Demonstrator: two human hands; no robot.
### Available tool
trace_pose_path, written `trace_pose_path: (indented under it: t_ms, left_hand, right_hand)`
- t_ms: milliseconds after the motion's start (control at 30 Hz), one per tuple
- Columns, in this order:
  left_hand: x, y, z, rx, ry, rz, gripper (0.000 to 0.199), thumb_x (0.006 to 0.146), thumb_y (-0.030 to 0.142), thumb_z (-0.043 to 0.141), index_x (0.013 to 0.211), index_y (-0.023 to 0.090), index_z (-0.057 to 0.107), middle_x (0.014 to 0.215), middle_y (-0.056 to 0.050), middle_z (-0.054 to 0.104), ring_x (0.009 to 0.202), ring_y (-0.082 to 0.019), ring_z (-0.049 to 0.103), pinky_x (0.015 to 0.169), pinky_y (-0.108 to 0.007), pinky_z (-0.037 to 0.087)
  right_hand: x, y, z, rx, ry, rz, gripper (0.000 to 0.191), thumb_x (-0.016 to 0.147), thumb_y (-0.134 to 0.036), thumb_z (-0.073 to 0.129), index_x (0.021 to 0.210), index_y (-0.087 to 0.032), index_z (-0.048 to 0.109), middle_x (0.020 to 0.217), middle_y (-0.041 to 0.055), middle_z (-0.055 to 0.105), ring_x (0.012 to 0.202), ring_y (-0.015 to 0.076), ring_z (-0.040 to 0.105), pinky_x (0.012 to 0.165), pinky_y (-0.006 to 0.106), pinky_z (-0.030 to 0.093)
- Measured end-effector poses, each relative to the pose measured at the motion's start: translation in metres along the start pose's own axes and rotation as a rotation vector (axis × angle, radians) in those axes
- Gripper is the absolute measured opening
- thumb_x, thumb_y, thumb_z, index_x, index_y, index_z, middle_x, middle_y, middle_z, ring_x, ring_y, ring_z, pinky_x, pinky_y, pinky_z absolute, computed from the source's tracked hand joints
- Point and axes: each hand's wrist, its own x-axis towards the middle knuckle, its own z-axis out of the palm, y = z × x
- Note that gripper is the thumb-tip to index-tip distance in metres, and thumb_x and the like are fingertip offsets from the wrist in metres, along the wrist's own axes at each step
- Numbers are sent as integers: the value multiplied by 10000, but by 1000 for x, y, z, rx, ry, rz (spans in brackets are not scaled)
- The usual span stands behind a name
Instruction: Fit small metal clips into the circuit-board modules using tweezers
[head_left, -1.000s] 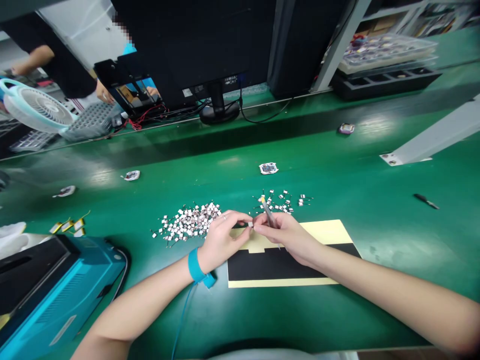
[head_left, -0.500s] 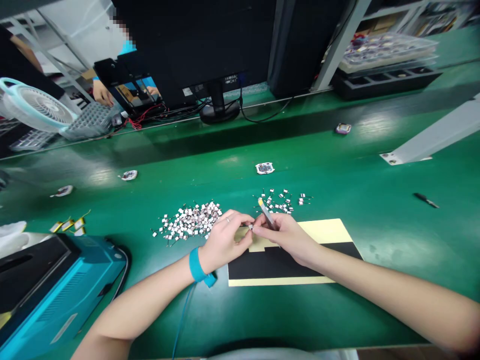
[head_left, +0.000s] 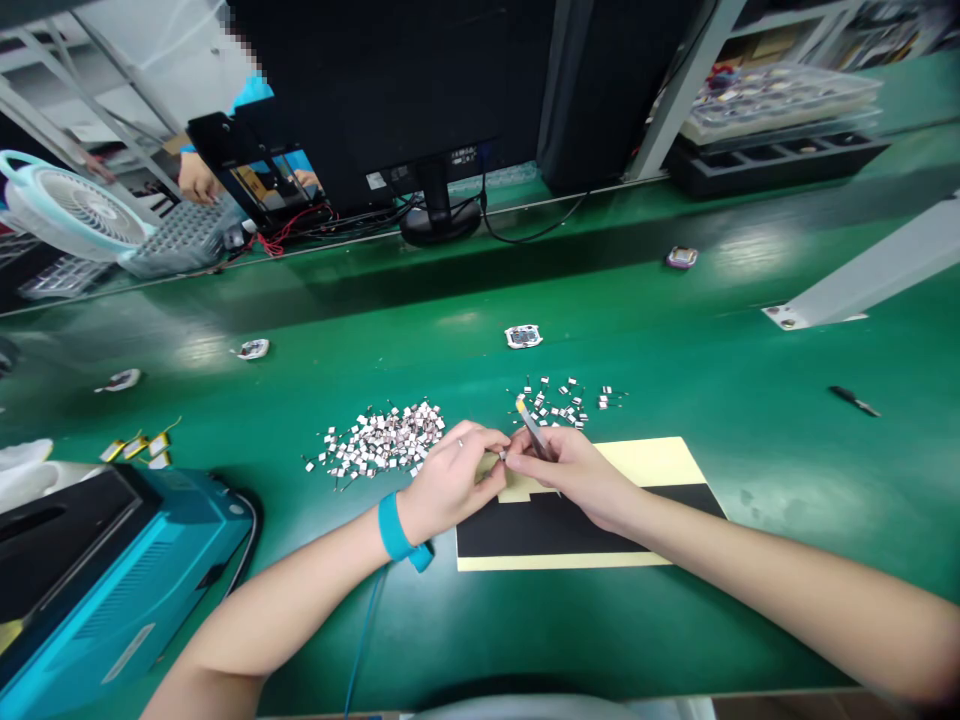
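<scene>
Room: a long green surface (head_left: 675,610) is running across the view, with a dark monitor (head_left: 390,80) standing behind it and a stack of clear trays (head_left: 780,105) sitting on a black rack at the far right.
Nearby: a blue machine (head_left: 127,570) is sitting at the near left, and a white fan (head_left: 75,205) is perched beyond it. A co-worker's hand (head_left: 196,178) is showing past the monitor.
Work area: a black-and-cream sheet (head_left: 570,530) is lying in front of the person, with a big pile of tiny parts (head_left: 379,440) and a thinner scatter of parts (head_left: 559,402) spreading just beyond it.
Step in hand: both hands are working together over the sheet's top edge, bringing tweezers to one tiny part.
Left hand: the left hand (head_left: 450,480), wearing a blue wrist strap (head_left: 390,528), is pinching narrowly with its fingers (head_left: 487,440).
Right hand: the right hand (head_left: 570,475) is closing around the tweezers (head_left: 534,430), tips pointing down.
Small white part: the small white part (head_left: 501,455) is sitting at the left fingertips, just beside the right hand.
Change: the dark-clad co-worker's forearm is dropping out of view at the far left, while the hands are staying almost unchanged.
</scene>
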Motion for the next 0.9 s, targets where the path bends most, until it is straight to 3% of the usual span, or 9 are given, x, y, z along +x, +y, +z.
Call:
trace_pose_path:
  t_ms: [600,900]
  left_hand:
    - [-3,0,2,-27,-29,50,179,760,123,535,920,150,461,785,-37,578,720,-128,527,638,-219,468]
    - [1,-1,-2,-85,-2,-41,158,762,145,546,892,159,459,756,-18,572,701,-117,532,638,-213,462]
  right_hand:
    - [0,2,1,-47,103,59,203,684,-245,637,596,-121,503,599,-30,495,570,89,432,556,211,313]
    - [0,-11,-7,-41,91,114,266,651,-368,646,713,-126,553,570,-43,449,480,60,344,462,198,240]
